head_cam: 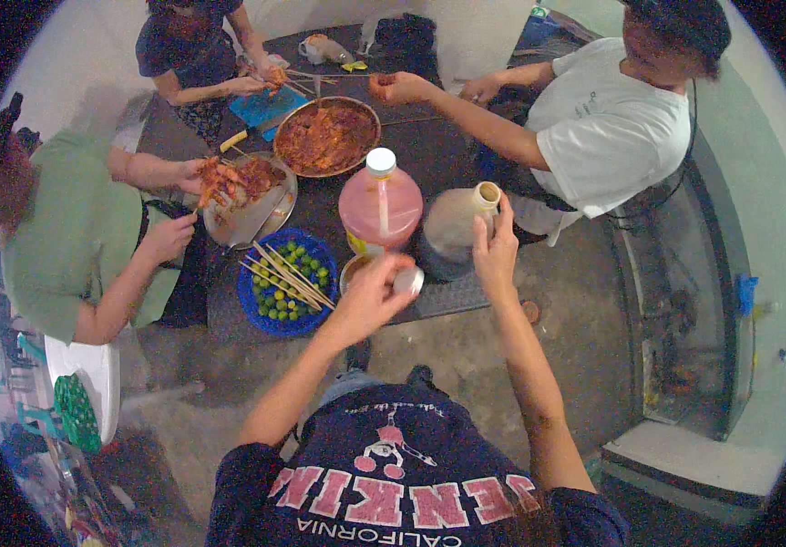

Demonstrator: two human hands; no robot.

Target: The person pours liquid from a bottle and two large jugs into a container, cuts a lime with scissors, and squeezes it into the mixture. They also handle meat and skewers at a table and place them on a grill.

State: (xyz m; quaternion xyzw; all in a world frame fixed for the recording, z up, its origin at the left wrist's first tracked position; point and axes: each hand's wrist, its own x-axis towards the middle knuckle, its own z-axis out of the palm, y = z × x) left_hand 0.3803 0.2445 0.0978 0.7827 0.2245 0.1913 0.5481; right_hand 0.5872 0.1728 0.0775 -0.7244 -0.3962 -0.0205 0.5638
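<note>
My left hand [372, 290] holds a white screw cap [408, 280] by its edge, just in front of a large pink-filled plastic jug [380, 205] with a white cap on. My right hand [497, 253] grips the neck and shoulder of a big translucent plastic jug [451, 222], whose mouth is uncovered and which stands upright at the table edge. Partly hidden under my left hand is a small round container [353, 272]. Left of it, a blue plastic basket [249, 311] holds small green citrus fruits [283, 301], with several wooden skewers [287, 273] lying across them.
A large round pan of red marinated meat [328, 137], a metal tray [229, 225], a yellow-handled knife [234, 141] and a blue cutting board [266, 106] are on the dark table [434, 150]. Three people around it have their hands over it or near it, some with skewers or meat.
</note>
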